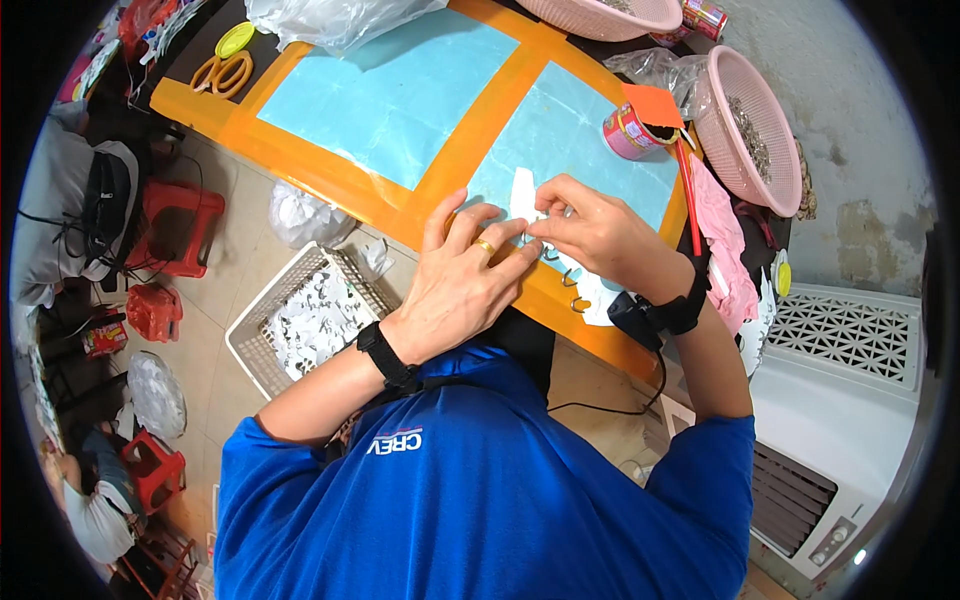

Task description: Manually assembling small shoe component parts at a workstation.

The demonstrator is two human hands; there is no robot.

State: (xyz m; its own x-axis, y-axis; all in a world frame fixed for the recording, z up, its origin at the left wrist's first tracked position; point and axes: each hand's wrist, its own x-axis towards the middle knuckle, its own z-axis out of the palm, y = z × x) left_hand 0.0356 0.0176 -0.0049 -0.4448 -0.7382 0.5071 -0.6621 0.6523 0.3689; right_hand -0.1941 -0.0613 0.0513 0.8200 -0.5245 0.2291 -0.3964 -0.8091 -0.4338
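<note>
A white card strip [524, 196] lies across the near edge of the mat, slanting down to the right. Several dark curved rings or hooks [570, 277] stick out along it. My left hand [455, 275], wearing a gold ring, rests over the strip's left side with fingers stretched and spread, fingertips touching it. My right hand [610, 235] is closed in a pinch above the strip, its fingertips meeting beside my left index finger. Whatever sits in that pinch is too small and covered to make out. Both wrists wear black bands.
Orange-bordered blue mat [390, 100] covers the table. Around it are scissors [222, 75], a plastic bag [340, 20], a red can [628, 132], a pink basket [760, 150] of small metal pieces and pink cloth [725, 240]. A white crate [245, 330] and an air cooler [840, 400] flank me.
</note>
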